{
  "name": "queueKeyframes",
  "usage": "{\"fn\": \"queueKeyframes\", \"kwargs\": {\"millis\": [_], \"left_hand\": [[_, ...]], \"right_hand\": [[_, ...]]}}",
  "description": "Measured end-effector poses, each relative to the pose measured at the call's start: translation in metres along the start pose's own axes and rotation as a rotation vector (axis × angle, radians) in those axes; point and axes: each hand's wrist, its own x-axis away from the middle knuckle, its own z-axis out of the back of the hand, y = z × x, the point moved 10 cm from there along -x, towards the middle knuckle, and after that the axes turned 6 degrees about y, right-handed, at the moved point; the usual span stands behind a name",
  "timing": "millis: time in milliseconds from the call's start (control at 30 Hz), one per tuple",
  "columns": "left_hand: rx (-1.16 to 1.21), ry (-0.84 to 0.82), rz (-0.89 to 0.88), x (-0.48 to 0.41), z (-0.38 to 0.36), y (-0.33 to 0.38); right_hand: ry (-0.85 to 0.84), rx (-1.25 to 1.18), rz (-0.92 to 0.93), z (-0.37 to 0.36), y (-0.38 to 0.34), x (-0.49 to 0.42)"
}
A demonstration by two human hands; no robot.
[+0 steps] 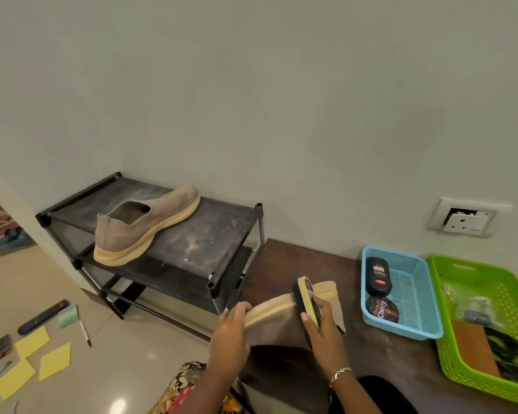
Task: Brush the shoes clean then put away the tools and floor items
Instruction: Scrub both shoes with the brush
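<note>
Tan knit shoe with a cream sole [277, 319] is being held over the brown wooden table [380, 348], the left hand [231, 333] curling round its sole edge, the right hand [322, 333] gripping a yellow-backed black brush [307, 297] against it. A matching tan shoe [145, 225] is sitting atop the black metal rack [222, 231].

Tan shoe [150, 225] with a cream sole; black rack [210, 234]; yellow-backed brush [307, 297]; blue basket [413, 282]; green basket [467, 264]; yellow notes [32, 342]; beige floor [132, 354]; dark brown table [371, 348]; floral-patterned garment [186, 389].
</note>
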Motion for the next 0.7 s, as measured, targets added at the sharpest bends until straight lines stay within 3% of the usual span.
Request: {"fn": "queueKeyframes", "kwargs": {"millis": [167,300,333,433,567,700], "left_hand": [[-0.095,-0.085,-0.086,-0.005,-0.038,0.002],[-0.004,0.024,-0.122,-0.016,-0.037,-0.006],[0.006,0.056,-0.139,-0.017,-0.033,-0.006],[0.045,0.078,-0.222,-0.014,-0.039,-0.001],[0.031,0.113,-0.182,-0.020,-0.042,-0.001],[0.032,0.085,-0.155,-0.020,-0.051,-0.006]], "right_hand": [[-0.023,0.251,0.094,-0.015,0.004,0.000],[-0.173,0.588,0.405,-0.046,-0.021,0.014],[-0.155,0.656,0.401,-0.040,-0.016,0.004],[0.002,0.641,0.200,0.008,0.011,-0.041],[0.065,0.605,0.158,0.010,0.009,-0.046],[-0.108,0.600,0.496,-0.050,-0.026,0.007]]}}
